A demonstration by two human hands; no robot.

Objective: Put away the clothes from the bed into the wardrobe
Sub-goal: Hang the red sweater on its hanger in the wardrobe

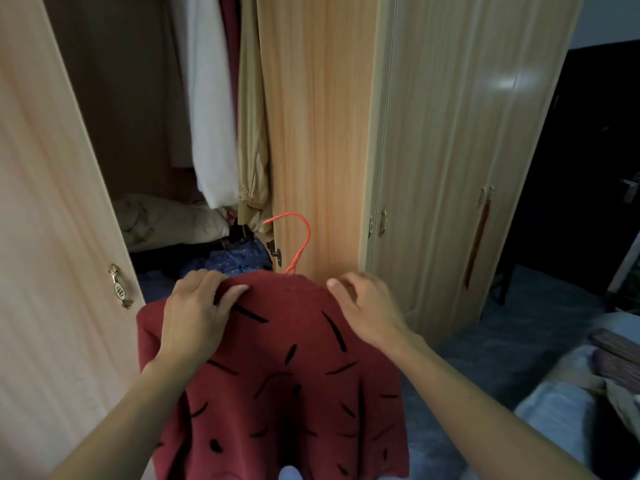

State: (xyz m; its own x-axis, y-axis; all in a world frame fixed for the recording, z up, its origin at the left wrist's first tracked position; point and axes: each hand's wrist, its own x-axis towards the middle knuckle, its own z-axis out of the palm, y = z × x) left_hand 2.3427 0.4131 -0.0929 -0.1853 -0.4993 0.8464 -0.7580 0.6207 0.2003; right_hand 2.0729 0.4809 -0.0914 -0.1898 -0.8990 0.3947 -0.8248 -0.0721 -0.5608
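A dark red garment with black dashes [277,375] hangs on an orange plastic hanger [299,240] in front of me. My left hand [197,310] grips its left shoulder, fingers curled over the cloth. At the right shoulder, my right hand [363,306] holds the fabric with bent fingers. The hanger's hook points up towards the open wardrobe [322,133]. Inside hang a white garment [211,116] and a beige one [252,133].
The open left wardrobe door [52,202] stands close on my left, its handle [120,287] at hand height. Folded bedding [166,220] and blue cloth [235,259] lie on the wardrobe floor. Shut doors [450,168] are to the right. The bed [571,403] with clothes sits lower right.
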